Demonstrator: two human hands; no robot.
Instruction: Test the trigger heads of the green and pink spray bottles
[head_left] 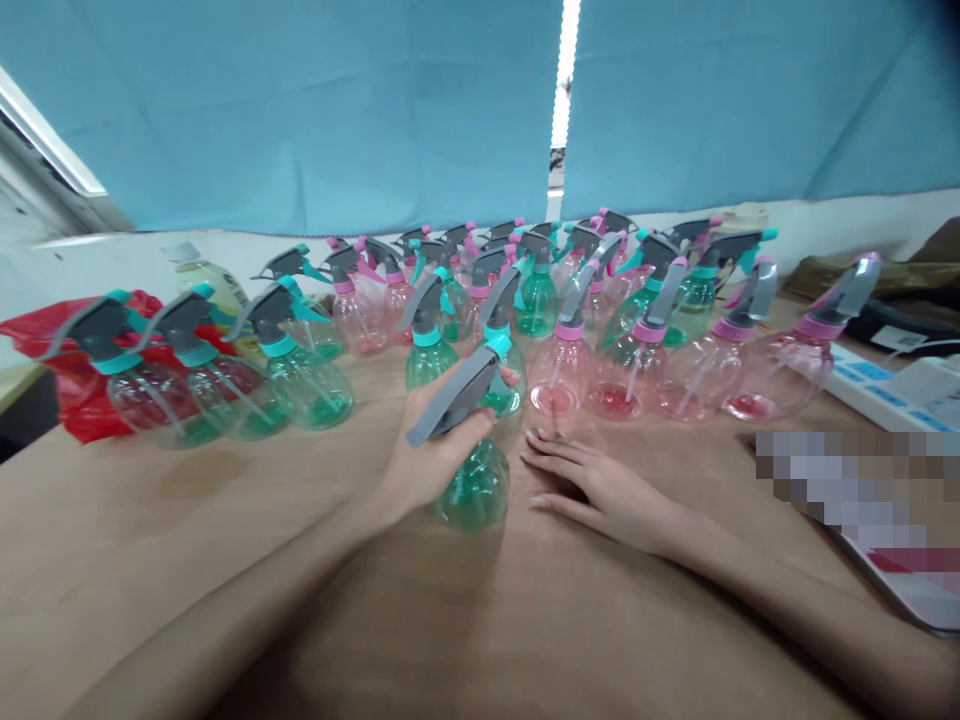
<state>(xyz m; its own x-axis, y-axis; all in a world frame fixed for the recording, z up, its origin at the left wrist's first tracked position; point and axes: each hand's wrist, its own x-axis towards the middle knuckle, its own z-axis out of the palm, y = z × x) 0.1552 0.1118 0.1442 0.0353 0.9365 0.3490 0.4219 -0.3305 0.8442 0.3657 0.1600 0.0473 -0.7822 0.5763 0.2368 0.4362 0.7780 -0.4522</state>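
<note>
My left hand (pixel 435 450) is wrapped round the neck of a green spray bottle (pixel 474 490), just under its grey trigger head with a teal nozzle. The bottle is upright, on or just above the tabletop (pixel 555 620); I cannot tell which. My right hand (pixel 577 480) rests on the table with its fingers stretched out and apart, holding nothing, to the right of that bottle. Just beyond the hands stand a green spray bottle (pixel 431 360) and several pink spray bottles, the nearest a pink spray bottle (pixel 556 385) with a pink collar.
Green spray bottles (pixel 311 390) stand at left beside a red plastic bag (pixel 86 400). More spray bottles crowd the back, before a blue curtain (pixel 337 110). At right lie a white power strip (pixel 885 385), dark items, and a flat device (pixel 900 585) with a blurred-out surface.
</note>
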